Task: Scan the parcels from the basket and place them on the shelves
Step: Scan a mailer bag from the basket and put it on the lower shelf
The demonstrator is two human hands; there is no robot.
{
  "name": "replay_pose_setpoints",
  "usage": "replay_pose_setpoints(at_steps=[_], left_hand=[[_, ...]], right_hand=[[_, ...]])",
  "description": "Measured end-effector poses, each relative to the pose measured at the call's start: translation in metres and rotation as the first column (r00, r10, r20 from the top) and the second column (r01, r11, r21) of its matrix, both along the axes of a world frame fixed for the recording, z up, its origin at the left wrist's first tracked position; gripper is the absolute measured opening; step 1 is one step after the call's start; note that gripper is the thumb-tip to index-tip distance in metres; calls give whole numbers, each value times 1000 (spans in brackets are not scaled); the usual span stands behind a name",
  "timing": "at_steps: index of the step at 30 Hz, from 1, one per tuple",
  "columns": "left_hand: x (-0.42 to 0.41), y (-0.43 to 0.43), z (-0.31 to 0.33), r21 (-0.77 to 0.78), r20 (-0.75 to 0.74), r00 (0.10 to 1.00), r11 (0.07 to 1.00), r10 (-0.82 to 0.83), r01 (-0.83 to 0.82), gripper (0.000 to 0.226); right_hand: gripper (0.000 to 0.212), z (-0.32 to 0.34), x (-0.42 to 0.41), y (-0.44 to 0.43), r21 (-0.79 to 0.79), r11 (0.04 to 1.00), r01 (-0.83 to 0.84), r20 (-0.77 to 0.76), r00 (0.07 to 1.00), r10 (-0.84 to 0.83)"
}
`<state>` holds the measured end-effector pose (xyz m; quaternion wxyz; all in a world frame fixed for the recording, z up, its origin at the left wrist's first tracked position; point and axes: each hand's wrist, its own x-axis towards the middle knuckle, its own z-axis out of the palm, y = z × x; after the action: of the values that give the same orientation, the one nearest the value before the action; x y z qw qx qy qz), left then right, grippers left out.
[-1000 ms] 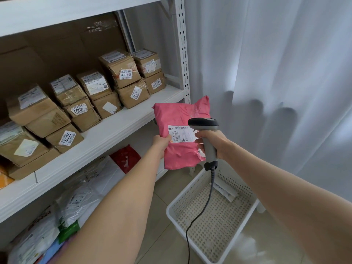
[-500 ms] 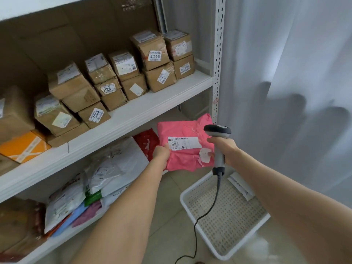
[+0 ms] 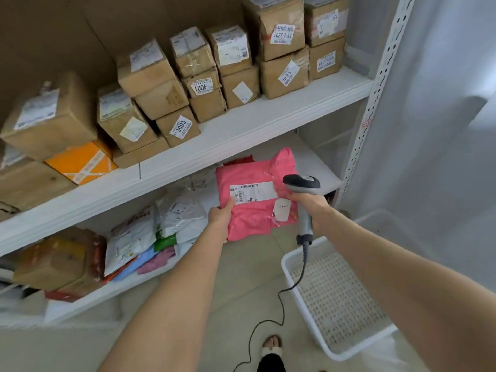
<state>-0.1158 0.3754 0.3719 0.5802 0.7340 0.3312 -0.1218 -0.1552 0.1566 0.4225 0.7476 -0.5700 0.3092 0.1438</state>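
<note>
1. Presently, the left hand held the pink plastic mailer parcel at its lower-left edge. The grip was pinching: thumb on the front face, fingers hidden behind the bag.
2. The parcel was off the floor, in front of the right end of the lower white shelf board and below the upper white shelf board. Contact with the lower board: could not tell.
3. A white shipping label with barcodes lay across the parcel's upper half, facing the camera. A small white sticker sat near the right edge.
4. The right hand held the grey handheld barcode scanner, grip curled round the handle. The scanner head was just beside the parcel's right edge.
5. A black cable ran from the handle base down to the tiled floor.
6. The white perforated plastic basket stood on the floor under the right forearm, near the white perforated shelf upright.
7. The upper board carried stacked brown cardboard boxes, two with labels reading 4001 and 3003, and an orange box at left.
8. The lower board held white and coloured soft bags to the left of the parcel.
9. A white curtain hung at right.
</note>
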Motion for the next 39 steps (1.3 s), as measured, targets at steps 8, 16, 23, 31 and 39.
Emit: replay_pose_setpoints(at_steps=[8,16,23,31,39], left_hand=[[45,61,-34,-100,-17,998,993,65,-66,37],[109,99,-72,71,-43,996,995,74,-71,31],[151,113,-130,136,-56,990,983,133,-124,31],[178,122,-198,292,-57,990,950,129,-107,27],[177,121,-206,581,-156,986,813,54,47,49]], right_hand=[[14,-21,64,59,-86,990,-112,-51,993,108],[16,-69,131,112,-50,988,-147,-56,988,144],[16,-142,182,140,-2,990,-140,-81,987,139],[17,-214,215,163,25,982,-188,-94,977,189],[21,-243,221,176,42,978,-202,-92,974,206]])
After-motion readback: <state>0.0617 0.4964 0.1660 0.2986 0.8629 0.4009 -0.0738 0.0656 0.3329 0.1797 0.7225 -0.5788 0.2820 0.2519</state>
